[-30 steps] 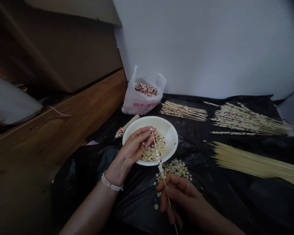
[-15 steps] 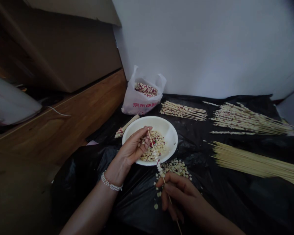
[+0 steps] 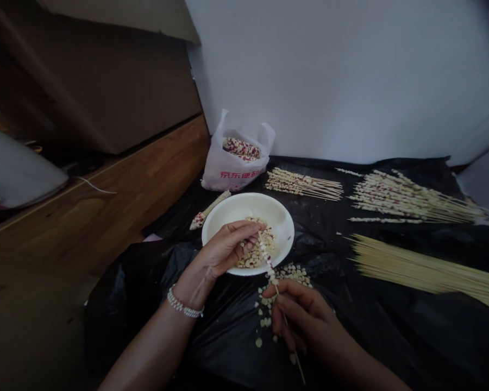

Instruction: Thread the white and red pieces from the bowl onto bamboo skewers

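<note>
My right hand (image 3: 295, 309) pinches a thin wooden skewer (image 3: 286, 320) that slants up toward the bowl. White and dark red corn kernels (image 3: 265, 254) are threaded along the skewer's upper part. Over the white bowl (image 3: 218, 212), my left hand (image 3: 232, 244) has its thumb and finger pinched at the skewer's tip, with a few kernels tucked in its curled fingers; what lies right between the fingertips is too small to make out. Loose corn kernels (image 3: 255, 258) lie in the bowl. More kernels (image 3: 295, 273) are scattered on the black plastic sheet (image 3: 224, 331) beside my right hand.
Behind the bowl stands a white plastic bag (image 3: 232, 176) of speckled corn cobs (image 3: 241, 147). A partly stripped cob (image 3: 209, 209) lies left of the bowl. To the right are two piles of threaded skewers (image 3: 301, 183), (image 3: 403, 198) and a bundle of bare skewers (image 3: 424, 269).
My left hand has moved slightly right and down along the skewer to its tip. Less bare stick shows above the threaded kernels, and the skewer's top sits lower.
</note>
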Demonstrator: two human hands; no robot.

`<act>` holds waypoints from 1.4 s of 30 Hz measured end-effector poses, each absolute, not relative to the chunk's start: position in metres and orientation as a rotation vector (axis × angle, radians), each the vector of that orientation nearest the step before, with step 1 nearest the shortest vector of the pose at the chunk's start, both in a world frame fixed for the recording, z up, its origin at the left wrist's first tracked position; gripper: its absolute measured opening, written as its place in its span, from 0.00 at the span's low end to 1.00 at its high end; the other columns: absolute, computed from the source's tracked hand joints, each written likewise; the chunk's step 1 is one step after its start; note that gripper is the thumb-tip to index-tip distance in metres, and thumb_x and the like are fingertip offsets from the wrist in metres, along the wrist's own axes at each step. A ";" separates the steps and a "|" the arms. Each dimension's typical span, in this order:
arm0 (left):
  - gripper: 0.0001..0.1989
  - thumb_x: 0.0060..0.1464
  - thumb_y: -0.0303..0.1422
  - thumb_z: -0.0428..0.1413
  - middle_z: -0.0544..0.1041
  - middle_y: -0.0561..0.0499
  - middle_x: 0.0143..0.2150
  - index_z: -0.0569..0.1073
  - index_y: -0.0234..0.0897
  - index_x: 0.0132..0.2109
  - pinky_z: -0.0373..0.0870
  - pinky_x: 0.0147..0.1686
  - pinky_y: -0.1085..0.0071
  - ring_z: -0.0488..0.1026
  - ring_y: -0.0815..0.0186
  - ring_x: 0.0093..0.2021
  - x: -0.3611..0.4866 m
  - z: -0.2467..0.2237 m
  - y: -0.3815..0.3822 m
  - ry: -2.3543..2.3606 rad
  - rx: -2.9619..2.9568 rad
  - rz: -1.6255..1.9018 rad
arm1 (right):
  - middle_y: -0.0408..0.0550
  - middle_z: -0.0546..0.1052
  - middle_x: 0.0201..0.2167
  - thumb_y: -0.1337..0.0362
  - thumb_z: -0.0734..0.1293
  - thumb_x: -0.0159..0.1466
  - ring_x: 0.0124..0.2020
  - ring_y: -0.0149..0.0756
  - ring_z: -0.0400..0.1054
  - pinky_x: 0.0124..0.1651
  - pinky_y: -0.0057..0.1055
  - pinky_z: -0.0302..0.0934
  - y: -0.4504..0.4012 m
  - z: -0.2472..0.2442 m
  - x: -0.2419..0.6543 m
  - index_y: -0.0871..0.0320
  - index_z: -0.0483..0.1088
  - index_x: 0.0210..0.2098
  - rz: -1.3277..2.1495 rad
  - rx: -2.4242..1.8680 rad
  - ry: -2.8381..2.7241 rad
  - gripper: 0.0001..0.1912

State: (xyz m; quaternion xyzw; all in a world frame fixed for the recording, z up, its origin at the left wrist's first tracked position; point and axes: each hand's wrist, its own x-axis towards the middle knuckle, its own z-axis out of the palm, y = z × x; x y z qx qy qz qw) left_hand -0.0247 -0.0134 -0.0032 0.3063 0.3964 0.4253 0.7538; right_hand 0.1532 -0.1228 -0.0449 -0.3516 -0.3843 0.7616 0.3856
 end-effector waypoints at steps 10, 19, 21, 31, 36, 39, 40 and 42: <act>0.12 0.57 0.21 0.57 0.81 0.44 0.38 0.80 0.27 0.47 0.76 0.41 0.77 0.78 0.71 0.35 -0.024 -0.003 -0.011 0.785 0.471 0.974 | 0.39 0.75 0.22 0.53 0.69 0.66 0.15 0.20 0.61 0.16 0.18 0.45 -0.121 -0.045 0.157 0.56 0.76 0.44 1.891 -0.920 -0.961 0.13; 0.31 0.52 0.09 0.48 0.78 0.38 0.54 0.70 0.29 0.60 0.74 0.55 0.68 0.77 0.60 0.53 -0.026 -0.004 -0.006 0.754 0.288 1.104 | 0.40 0.76 0.22 0.53 0.69 0.66 0.14 0.20 0.61 0.15 0.18 0.44 -0.121 -0.044 0.157 0.55 0.76 0.43 1.929 -0.890 -0.961 0.13; 0.25 0.55 0.11 0.49 0.79 0.37 0.52 0.72 0.26 0.57 0.75 0.52 0.69 0.78 0.59 0.52 -0.024 -0.002 -0.007 0.759 0.262 1.127 | 0.40 0.76 0.22 0.53 0.69 0.66 0.14 0.20 0.61 0.15 0.18 0.45 -0.122 -0.044 0.156 0.55 0.76 0.43 1.936 -0.886 -0.954 0.13; 0.12 0.64 0.27 0.51 0.79 0.45 0.31 0.75 0.27 0.50 0.78 0.29 0.77 0.78 0.69 0.28 -0.027 -0.002 -0.003 0.768 0.179 1.129 | 0.40 0.76 0.22 0.53 0.69 0.65 0.14 0.19 0.62 0.15 0.17 0.46 -0.121 -0.049 0.155 0.56 0.76 0.43 1.966 -0.884 -0.944 0.14; 0.18 0.66 0.29 0.46 0.76 0.45 0.28 0.73 0.24 0.56 0.76 0.26 0.78 0.75 0.70 0.25 -0.032 -0.001 -0.002 0.709 0.207 1.060 | 0.39 0.76 0.22 0.53 0.69 0.66 0.14 0.19 0.61 0.15 0.17 0.46 -0.122 -0.049 0.155 0.56 0.76 0.43 1.969 -0.884 -0.929 0.14; 0.19 0.63 0.20 0.45 0.78 0.42 0.32 0.71 0.23 0.58 0.77 0.30 0.78 0.77 0.69 0.29 -0.029 0.003 -0.003 0.738 0.156 1.053 | 0.40 0.76 0.22 0.55 0.69 0.66 0.14 0.19 0.62 0.15 0.16 0.46 -0.122 -0.049 0.154 0.57 0.76 0.43 1.973 -0.887 -0.916 0.12; 0.19 0.62 0.18 0.46 0.79 0.42 0.33 0.71 0.23 0.58 0.77 0.30 0.79 0.78 0.69 0.29 -0.028 0.004 -0.004 0.754 0.141 1.055 | 0.39 0.76 0.22 0.55 0.69 0.66 0.14 0.19 0.62 0.15 0.16 0.46 -0.123 -0.049 0.154 0.56 0.76 0.43 1.978 -0.883 -0.913 0.12; 0.19 0.61 0.17 0.47 0.80 0.43 0.33 0.71 0.24 0.57 0.77 0.30 0.79 0.78 0.69 0.29 -0.024 0.006 -0.005 0.782 0.116 1.073 | 0.39 0.76 0.22 0.55 0.69 0.66 0.14 0.19 0.61 0.15 0.16 0.46 -0.123 -0.048 0.154 0.56 0.76 0.43 1.990 -0.872 -0.909 0.12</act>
